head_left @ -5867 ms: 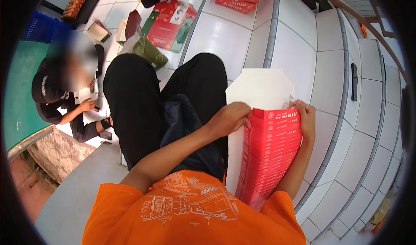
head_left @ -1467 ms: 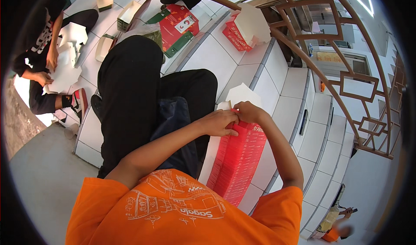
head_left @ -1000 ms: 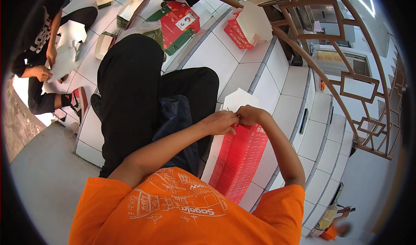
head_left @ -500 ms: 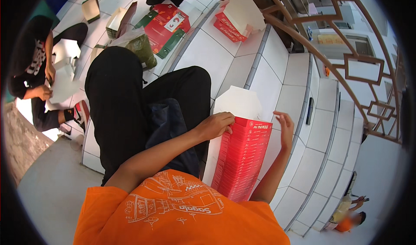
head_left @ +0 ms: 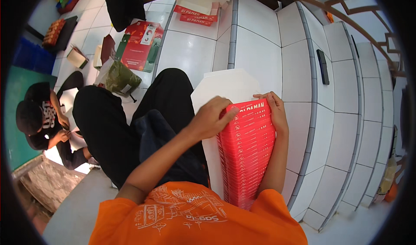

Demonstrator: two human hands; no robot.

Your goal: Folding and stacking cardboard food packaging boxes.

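A tall stack of nested red cardboard boxes (head_left: 249,158) stands beside my right leg, close to my body. Its top box (head_left: 248,109) has a raised white lid flap (head_left: 227,85) at the far side. My left hand (head_left: 215,115) grips that box's left corner, thumb on the red front and fingers over the rim. At the right corner, my right hand (head_left: 274,108) has its fingertips bent over the rim, pressed on the cardboard. What lies inside the box is hidden by the angle.
More red boxes (head_left: 197,19) with a white lid sit on the step ahead. A phone-like black object (head_left: 323,66) lies on a step at right. A flat red-green carton (head_left: 138,50) and a plastic bag of green stuff (head_left: 121,78) lie left. A seated person (head_left: 47,115) handles white cardboard.
My right hand, raised apart from the stack before, has closed on the top box's right corner. My left hand stays at the left corner. The view has turned to the right.
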